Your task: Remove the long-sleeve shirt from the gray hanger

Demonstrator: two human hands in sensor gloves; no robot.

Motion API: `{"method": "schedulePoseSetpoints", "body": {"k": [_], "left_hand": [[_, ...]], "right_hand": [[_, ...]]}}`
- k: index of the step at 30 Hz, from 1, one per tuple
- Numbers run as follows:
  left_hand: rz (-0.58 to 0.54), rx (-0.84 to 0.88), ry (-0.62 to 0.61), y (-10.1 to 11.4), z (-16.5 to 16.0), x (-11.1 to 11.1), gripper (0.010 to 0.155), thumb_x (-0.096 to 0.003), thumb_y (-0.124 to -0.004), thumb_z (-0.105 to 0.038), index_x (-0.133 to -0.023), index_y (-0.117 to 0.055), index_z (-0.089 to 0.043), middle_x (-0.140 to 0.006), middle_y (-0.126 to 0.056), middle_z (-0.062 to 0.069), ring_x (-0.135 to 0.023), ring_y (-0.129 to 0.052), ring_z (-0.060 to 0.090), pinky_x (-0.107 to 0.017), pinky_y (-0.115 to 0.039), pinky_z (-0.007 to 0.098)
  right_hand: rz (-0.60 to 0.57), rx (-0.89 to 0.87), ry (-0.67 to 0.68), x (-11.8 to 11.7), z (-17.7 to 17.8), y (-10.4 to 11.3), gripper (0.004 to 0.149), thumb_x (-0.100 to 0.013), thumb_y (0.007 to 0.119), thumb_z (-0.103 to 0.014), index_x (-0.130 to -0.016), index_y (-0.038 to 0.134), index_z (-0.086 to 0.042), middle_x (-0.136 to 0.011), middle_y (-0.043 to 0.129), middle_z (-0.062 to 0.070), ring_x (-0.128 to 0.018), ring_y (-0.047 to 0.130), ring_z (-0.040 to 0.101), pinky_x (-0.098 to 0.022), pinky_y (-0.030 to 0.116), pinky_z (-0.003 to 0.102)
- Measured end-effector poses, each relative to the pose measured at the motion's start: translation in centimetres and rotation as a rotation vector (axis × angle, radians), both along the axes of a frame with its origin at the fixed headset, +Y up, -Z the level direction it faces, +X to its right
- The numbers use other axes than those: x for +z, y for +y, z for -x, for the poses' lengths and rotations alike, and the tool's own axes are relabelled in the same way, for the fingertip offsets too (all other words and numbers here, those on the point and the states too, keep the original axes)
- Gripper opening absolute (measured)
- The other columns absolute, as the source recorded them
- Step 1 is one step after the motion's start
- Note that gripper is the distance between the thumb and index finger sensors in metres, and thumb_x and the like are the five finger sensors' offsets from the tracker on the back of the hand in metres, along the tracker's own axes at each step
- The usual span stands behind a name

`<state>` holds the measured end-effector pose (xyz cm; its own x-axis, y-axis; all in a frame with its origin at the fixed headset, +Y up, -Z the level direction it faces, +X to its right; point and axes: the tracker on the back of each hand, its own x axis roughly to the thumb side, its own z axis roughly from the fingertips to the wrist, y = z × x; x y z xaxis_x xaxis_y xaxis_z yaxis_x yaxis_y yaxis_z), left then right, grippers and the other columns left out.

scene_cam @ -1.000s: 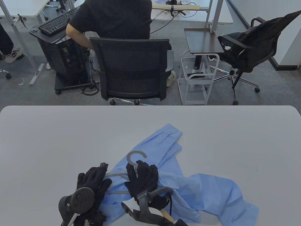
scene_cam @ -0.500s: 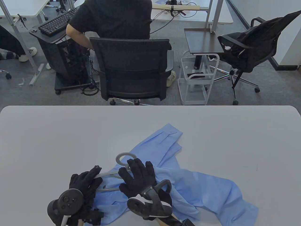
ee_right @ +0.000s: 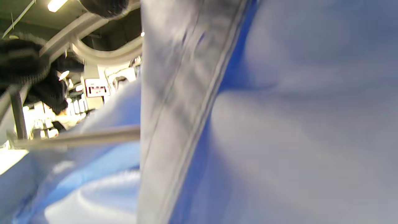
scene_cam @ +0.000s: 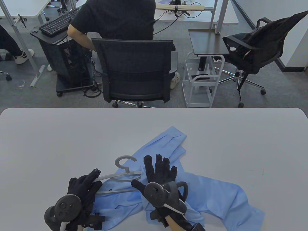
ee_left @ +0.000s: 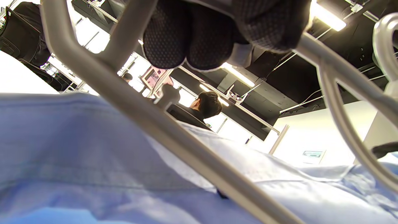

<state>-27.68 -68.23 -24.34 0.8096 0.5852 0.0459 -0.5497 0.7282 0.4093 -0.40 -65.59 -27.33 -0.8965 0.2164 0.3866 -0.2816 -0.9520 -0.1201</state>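
A light blue long-sleeve shirt [scene_cam: 211, 192] lies crumpled on the white table [scene_cam: 48, 144]. A gray hanger [scene_cam: 125, 161] lies on its left part, hook pointing away from me. My left hand [scene_cam: 92, 179] grips the hanger's left arm. In the left wrist view my fingers [ee_left: 186, 40] wrap around a hanger bar [ee_left: 149, 121] above the shirt [ee_left: 77, 149]. My right hand [scene_cam: 157, 168] rests flat on the shirt with fingers spread, covering the hanger's right end. The right wrist view shows a raised shirt fold [ee_right: 279, 124] and a hanger bar [ee_right: 77, 138].
Beyond the table's far edge, a person sits in a black office chair [scene_cam: 134, 69]. A white cart [scene_cam: 202, 81] and a second chair [scene_cam: 255, 50] stand at the back right. The shirt's lower sleeve [scene_cam: 250, 214] reaches toward the near right edge.
My left hand has pulled the hanger to the left, baring more of it. My right hand has let go of the hanger's neck and now lies flat and spread on the shirt, farther right.
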Motion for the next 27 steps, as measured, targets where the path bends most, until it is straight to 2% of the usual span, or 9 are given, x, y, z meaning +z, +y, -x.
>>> {"method": "schedulePoseSetpoints", "body": {"k": [2, 3, 6, 8, 14, 16, 19, 23, 27], "left_hand": [[0.002, -0.02, 0.01, 0.1, 0.1, 0.0, 0.049, -0.044, -0.078, -0.05, -0.092, -0.078, -0.041, -0.077, -0.091, -0.014, -0.082, -0.085, 0.016, -0.081, -0.044, 0.043], [0.004, -0.013, 0.013, 0.1, 0.2, 0.0, 0.05, -0.0439, -0.078, -0.05, -0.093, -0.078, -0.041, -0.077, -0.091, -0.014, -0.082, -0.085, 0.016, -0.081, -0.044, 0.043], [0.009, 0.016, 0.024, 0.0, 0.7, 0.0, 0.049, -0.0438, -0.079, -0.049, -0.092, -0.079, -0.041, -0.077, -0.091, -0.014, -0.082, -0.085, 0.016, -0.081, -0.043, 0.043], [0.004, 0.024, 0.037, 0.0, 1.1, 0.1, 0.049, -0.0438, -0.079, -0.049, -0.093, -0.079, -0.041, -0.077, -0.091, -0.013, -0.083, -0.084, 0.016, -0.081, -0.042, 0.042], [-0.009, 0.039, 0.07, 0.1, 2.2, 0.3, 0.05, -0.0442, -0.078, -0.05, -0.093, -0.078, -0.041, -0.078, -0.09, -0.014, -0.084, -0.083, 0.016, -0.082, -0.04, 0.042], [-0.001, 0.034, 0.083, 0.0, 2.7, 0.4, 0.049, -0.0448, -0.078, -0.05, -0.093, -0.078, -0.041, -0.08, -0.09, -0.013, -0.085, -0.083, 0.017, -0.082, -0.04, 0.042], [0.034, 0.005, 0.118, -0.2, 3.6, 0.4, 0.05, -0.0459, -0.077, -0.051, -0.095, -0.077, -0.04, -0.081, -0.09, -0.013, -0.086, -0.083, 0.018, -0.081, -0.041, 0.044], [0.051, 0.05, 0.155, -0.7, 5.0, 0.6, 0.05, -0.0459, -0.077, -0.05, -0.095, -0.078, -0.039, -0.081, -0.09, -0.012, -0.086, -0.083, 0.019, -0.081, -0.04, 0.044], [0.05, 0.117, 0.183, -1.0, 6.1, 0.8, 0.05, -0.0462, -0.077, -0.05, -0.095, -0.078, -0.039, -0.081, -0.09, -0.012, -0.086, -0.083, 0.019, -0.081, -0.04, 0.044]], "right_hand": [[-0.042, 0.081, -0.045, -0.2, 0.6, -0.6, 0.086, -0.066, 0.065, -0.051, -0.121, 0.028, 0.003, -0.114, 0.038, 0.052, -0.096, 0.049, 0.076, -0.056, 0.047, 0.087], [-0.056, 0.097, -0.057, -0.2, 0.7, -0.8, 0.08, -0.067, 0.067, -0.04, -0.12, 0.025, 0.002, -0.114, 0.038, 0.051, -0.097, 0.048, 0.074, -0.057, 0.047, 0.086], [-0.041, 0.084, -0.08, -0.6, 0.3, -0.9, 0.069, -0.068, 0.063, -0.021, -0.119, 0.022, 0.001, -0.115, 0.037, 0.049, -0.098, 0.05, 0.072, -0.058, 0.049, 0.085], [-0.011, 0.038, -0.089, -1.0, -0.4, -0.9, 0.065, -0.068, 0.061, -0.014, -0.12, 0.025, 0.0, -0.115, 0.039, 0.048, -0.098, 0.051, 0.072, -0.058, 0.049, 0.084], [0.046, -0.058, -0.132, -2.2, -2.8, -1.1, 0.056, -0.066, 0.058, -0.01, -0.118, 0.04, -0.003, -0.113, 0.051, 0.044, -0.097, 0.061, 0.067, -0.058, 0.057, 0.082], [0.092, -0.104, -0.115, -2.6, -3.4, -1.2, 0.056, -0.066, 0.059, -0.011, -0.118, 0.042, -0.003, -0.113, 0.051, 0.044, -0.098, 0.061, 0.066, -0.058, 0.058, 0.081], [0.227, -0.174, -0.057, -3.2, -4.1, -1.5, 0.056, -0.066, 0.06, -0.011, -0.118, 0.042, -0.002, -0.113, 0.049, 0.045, -0.097, 0.06, 0.068, -0.057, 0.059, 0.081], [0.259, -0.193, -0.105, -3.7, -5.0, -1.8, 0.055, -0.066, 0.059, -0.009, -0.118, 0.043, -0.002, -0.113, 0.049, 0.045, -0.097, 0.061, 0.067, -0.057, 0.059, 0.081], [0.241, -0.248, -0.178, -4.0, -6.0, -2.2, 0.055, -0.067, 0.057, -0.01, -0.118, 0.042, -0.002, -0.113, 0.049, 0.046, -0.096, 0.063, 0.066, -0.057, 0.06, 0.08]]}}
